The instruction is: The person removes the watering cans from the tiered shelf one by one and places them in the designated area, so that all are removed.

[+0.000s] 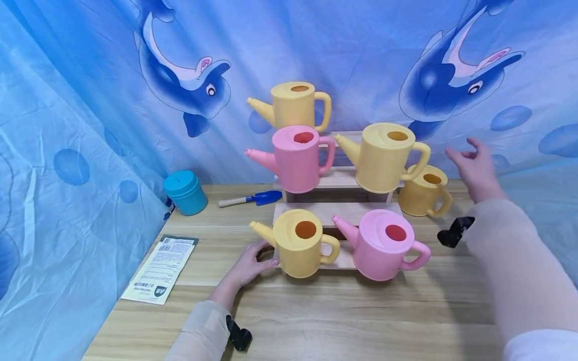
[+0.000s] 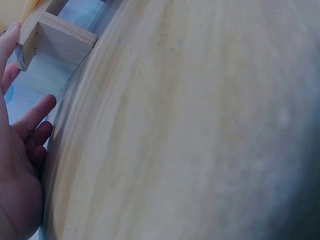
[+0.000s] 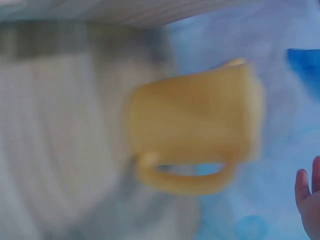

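Observation:
My left hand [image 1: 247, 263] rests at the left end of the low front step of a wooden stand [image 1: 352, 254], its fingertips right at the edge. Close beside it on that step sits a yellow watering can [image 1: 298, 255], with a pink watering can [image 1: 384, 245] to its right. In the left wrist view the fingers [image 2: 36, 117] lie loosely apart by the stand's end. My right hand [image 1: 478, 168] is raised at the far right, holding nothing, fingers slightly bent. Nearest to it, a darker yellow watering can [image 1: 417, 195] stands on the table behind the stand, blurred in the right wrist view.
Higher steps carry another pink watering can [image 1: 296, 165] and two yellow ones, one at right [image 1: 381, 160] and one at the top [image 1: 293, 108]. Left on the table [image 1: 316, 321] lie a blue trowel [image 1: 266, 197], a teal lidded pot [image 1: 186, 193] and a seed packet [image 1: 160, 271]. A dolphin-print curtain [image 1: 316, 45] hangs behind.

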### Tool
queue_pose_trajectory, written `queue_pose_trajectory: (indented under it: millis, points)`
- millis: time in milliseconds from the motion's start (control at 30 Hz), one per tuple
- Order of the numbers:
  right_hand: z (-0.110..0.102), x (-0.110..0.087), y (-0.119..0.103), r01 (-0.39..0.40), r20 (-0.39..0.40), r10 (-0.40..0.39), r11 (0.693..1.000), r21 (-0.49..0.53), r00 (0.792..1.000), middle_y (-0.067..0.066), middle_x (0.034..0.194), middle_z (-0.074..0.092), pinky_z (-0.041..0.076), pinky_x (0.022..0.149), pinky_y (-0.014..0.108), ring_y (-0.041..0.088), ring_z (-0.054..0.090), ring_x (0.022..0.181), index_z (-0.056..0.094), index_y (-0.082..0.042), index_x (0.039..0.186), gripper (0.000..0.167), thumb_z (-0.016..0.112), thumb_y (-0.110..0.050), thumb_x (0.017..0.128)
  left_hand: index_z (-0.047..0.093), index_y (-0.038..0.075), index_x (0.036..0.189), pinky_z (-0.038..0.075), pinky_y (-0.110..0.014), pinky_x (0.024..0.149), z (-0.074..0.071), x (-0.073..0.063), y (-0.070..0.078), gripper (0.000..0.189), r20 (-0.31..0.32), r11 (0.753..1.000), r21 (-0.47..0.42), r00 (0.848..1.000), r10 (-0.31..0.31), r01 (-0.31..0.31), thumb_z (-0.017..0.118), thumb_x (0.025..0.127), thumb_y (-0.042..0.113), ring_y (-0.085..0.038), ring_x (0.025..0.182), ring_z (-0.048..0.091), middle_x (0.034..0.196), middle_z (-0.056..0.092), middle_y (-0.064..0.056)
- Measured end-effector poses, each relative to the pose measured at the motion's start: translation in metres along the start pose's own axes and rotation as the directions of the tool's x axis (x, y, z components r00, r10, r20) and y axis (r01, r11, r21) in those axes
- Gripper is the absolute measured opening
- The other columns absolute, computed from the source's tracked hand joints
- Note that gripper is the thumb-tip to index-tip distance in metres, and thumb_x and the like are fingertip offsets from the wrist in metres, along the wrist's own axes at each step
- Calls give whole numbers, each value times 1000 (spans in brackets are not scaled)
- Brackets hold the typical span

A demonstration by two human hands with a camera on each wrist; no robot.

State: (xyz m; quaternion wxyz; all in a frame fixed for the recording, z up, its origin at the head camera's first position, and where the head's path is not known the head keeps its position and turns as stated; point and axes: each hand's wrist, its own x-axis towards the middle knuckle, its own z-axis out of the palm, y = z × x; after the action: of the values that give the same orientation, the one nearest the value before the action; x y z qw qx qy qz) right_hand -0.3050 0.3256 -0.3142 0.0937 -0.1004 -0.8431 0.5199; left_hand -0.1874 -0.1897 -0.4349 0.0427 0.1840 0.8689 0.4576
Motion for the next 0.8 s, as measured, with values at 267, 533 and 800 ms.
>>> queue_pose_trajectory:
  millis: [267,533,800]
  points:
    - [-9,5,-88,67,42,-65,996,-62,997,12,154,19,25,107,52,36,31,133,4,-34,150,85,48,-63,84,52,6,131,29,-52,104,-1,1,-1,51,-7,1000,-3,1000,8,-8,69,85,20,-31,122,45,127,56,-11]
    - [15,1,-152,156,191,-126,976,-153,974,11,155,15,23,105,58,38,29,133,3,-38,149,86,48,-66,82,53,17,132,28,-50,105,9,11,-37,53,-36,1000,6,999,6,-6,71,84,27,-25,123,44,128,56,-3]
    - [58,-6,-187,226,311,-172,963,-146,935,10,154,20,26,105,55,36,32,133,5,-36,150,84,51,-62,85,54,23,131,26,-52,104,9,8,-42,54,-49,1000,29,999,-6,8,70,82,39,-23,123,42,127,56,3]
